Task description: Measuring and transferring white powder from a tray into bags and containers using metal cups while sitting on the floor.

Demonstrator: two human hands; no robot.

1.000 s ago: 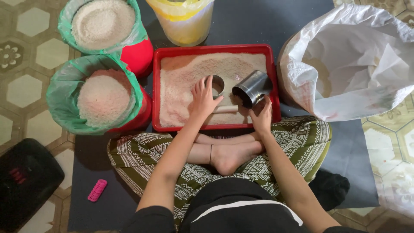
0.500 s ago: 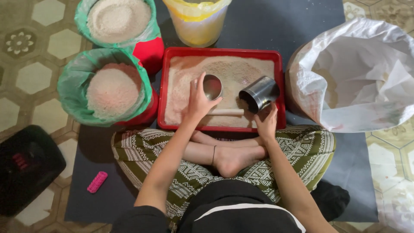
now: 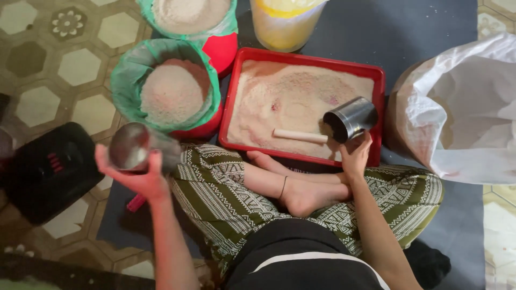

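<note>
Seated cross-legged on a dark mat, two metal cups in hand.

Left hand (image 3: 141, 177) raised beside the knee, gripping a steel cup (image 3: 131, 146) above a black case (image 3: 45, 172); right hand (image 3: 355, 156) touching a second steel cup (image 3: 350, 118) tipped in the red tray (image 3: 379, 102) of pale powder, beside a small wooden stick (image 3: 300, 136). Green-lined buckets (image 3: 137, 75) at left, white sack (image 3: 462, 107) at right.

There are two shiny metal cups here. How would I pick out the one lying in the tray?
Find the red tray of pale powder in front of the seated person. At its right end a metal cup lies tipped on its side, dark mouth facing left toward a pale stick, with the right hand at it. The other cup is held up in the left hand, outside the tray.
</note>
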